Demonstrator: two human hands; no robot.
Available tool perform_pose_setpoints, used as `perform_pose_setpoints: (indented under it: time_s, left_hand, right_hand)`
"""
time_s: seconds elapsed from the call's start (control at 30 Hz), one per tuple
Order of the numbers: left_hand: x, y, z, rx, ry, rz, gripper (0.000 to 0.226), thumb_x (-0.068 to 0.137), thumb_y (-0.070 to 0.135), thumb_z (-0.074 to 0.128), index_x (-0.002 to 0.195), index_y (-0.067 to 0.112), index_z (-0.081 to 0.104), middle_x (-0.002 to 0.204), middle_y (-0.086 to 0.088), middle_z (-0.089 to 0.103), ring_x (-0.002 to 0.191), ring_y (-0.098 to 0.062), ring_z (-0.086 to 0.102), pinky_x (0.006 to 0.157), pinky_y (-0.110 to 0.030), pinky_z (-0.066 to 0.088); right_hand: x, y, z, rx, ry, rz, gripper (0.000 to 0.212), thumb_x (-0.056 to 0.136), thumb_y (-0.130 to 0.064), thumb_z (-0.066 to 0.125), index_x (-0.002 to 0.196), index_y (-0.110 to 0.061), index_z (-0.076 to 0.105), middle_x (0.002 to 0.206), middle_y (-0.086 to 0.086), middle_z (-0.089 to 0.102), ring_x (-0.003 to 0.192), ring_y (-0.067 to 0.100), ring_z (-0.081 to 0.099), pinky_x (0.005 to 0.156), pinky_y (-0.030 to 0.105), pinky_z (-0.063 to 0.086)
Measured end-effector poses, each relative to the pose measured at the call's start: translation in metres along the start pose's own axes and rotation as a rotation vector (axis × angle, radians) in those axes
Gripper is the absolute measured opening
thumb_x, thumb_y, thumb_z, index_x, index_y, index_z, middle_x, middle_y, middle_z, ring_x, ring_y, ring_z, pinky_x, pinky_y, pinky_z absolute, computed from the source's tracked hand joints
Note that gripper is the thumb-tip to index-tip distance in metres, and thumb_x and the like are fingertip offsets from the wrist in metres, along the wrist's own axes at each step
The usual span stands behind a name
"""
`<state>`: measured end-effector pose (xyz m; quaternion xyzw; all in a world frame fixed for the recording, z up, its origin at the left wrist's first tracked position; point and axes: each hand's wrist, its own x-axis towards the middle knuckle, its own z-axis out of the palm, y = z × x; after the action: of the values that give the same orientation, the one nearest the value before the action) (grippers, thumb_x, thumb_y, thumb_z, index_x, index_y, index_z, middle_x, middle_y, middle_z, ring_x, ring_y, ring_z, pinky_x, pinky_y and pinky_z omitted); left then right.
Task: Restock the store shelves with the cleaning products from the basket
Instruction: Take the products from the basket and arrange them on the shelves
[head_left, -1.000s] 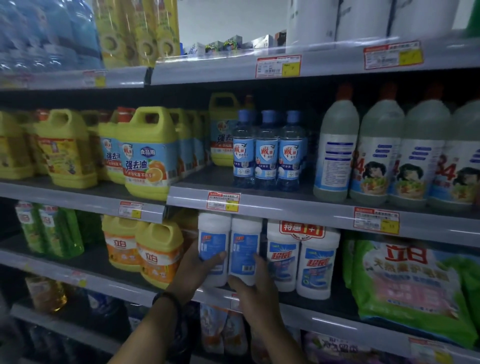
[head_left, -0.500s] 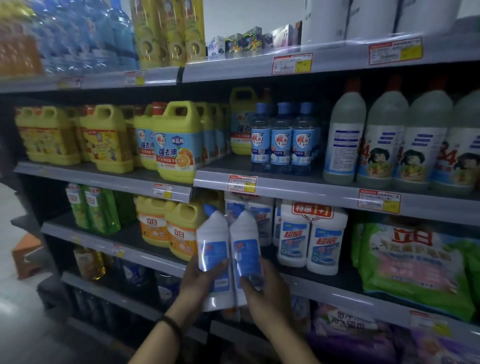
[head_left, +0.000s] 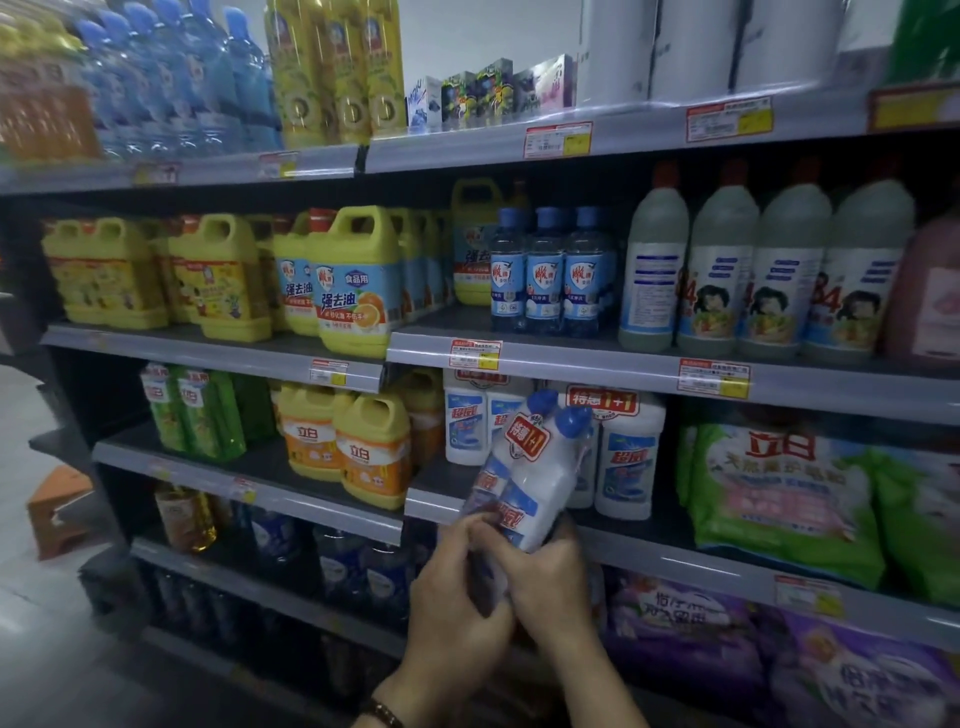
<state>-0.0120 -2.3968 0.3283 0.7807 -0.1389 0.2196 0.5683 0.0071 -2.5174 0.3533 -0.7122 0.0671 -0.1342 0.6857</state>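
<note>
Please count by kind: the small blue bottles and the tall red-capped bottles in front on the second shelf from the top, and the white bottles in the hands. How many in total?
Small blue bottles: 3
Tall red-capped bottles: 4
White bottles, gripped by the left hand and the right hand: 2
Total: 9

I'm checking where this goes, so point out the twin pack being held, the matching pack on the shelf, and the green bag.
held twin pack (head_left: 544, 486), head view, front bottle's white body.
shelf twin pack (head_left: 627, 467), head view, right bottle's blue label.
green bag (head_left: 779, 496), head view, printed front face.
</note>
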Motion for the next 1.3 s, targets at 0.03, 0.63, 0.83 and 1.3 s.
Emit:
perform_pose_setpoints:
  time_s: [0.03, 0.63, 0.83, 1.3]
  left_hand:
    - [0.007, -0.001, -0.010, -0.035, -0.050, 0.029, 0.053, 0.083, 0.014, 0.077, 0.134, 0.026, 0.069, 0.130, 0.011, 0.076, 0.123, -0.010, 0.073, 0.099, -0.029, 0.060]
    - [0.092, -0.057, -0.054, -0.582, -0.157, -0.598, 0.043, 0.095, 0.015, 0.076, 0.134, -0.001, 0.067, 0.122, -0.025, 0.079, 0.110, -0.046, 0.078, 0.098, -0.060, 0.062]
    - [0.136, -0.075, -0.057, -0.600, -0.187, -0.621, 0.037, 0.102, 0.020, 0.072, 0.137, 0.008, 0.067, 0.129, -0.023, 0.077, 0.117, -0.047, 0.075, 0.105, -0.068, 0.056]
    - [0.220, -0.106, -0.038, -0.371, -0.252, -0.423, 0.029, 0.107, 0.029, 0.067, 0.134, 0.020, 0.069, 0.118, -0.006, 0.083, 0.105, -0.029, 0.082, 0.075, -0.046, 0.069]
  right_hand:
    - [0.003, 0.000, -0.007, 0.008, -0.009, 0.005, 0.042, 0.072, -0.027, 0.100, 0.106, -0.018, 0.076, 0.090, -0.004, 0.084, 0.084, 0.015, 0.082, 0.073, 0.037, 0.067]
    - [0.045, -0.007, -0.018, -0.169, -0.230, 0.050, 0.033, 0.094, -0.035, 0.082, 0.122, -0.040, 0.067, 0.113, -0.016, 0.080, 0.099, 0.006, 0.078, 0.096, 0.042, 0.063]
    - [0.074, -0.012, 0.009, -0.252, -0.164, -0.014, 0.038, 0.095, -0.020, 0.080, 0.127, -0.034, 0.064, 0.117, -0.014, 0.074, 0.105, 0.006, 0.071, 0.081, 0.024, 0.055]
    - [0.151, 0.013, 0.059, -0.435, 0.163, -0.245, 0.073, 0.094, -0.002, 0.078, 0.153, -0.027, 0.042, 0.139, 0.001, 0.068, 0.127, 0.021, 0.069, 0.099, 0.047, 0.064]
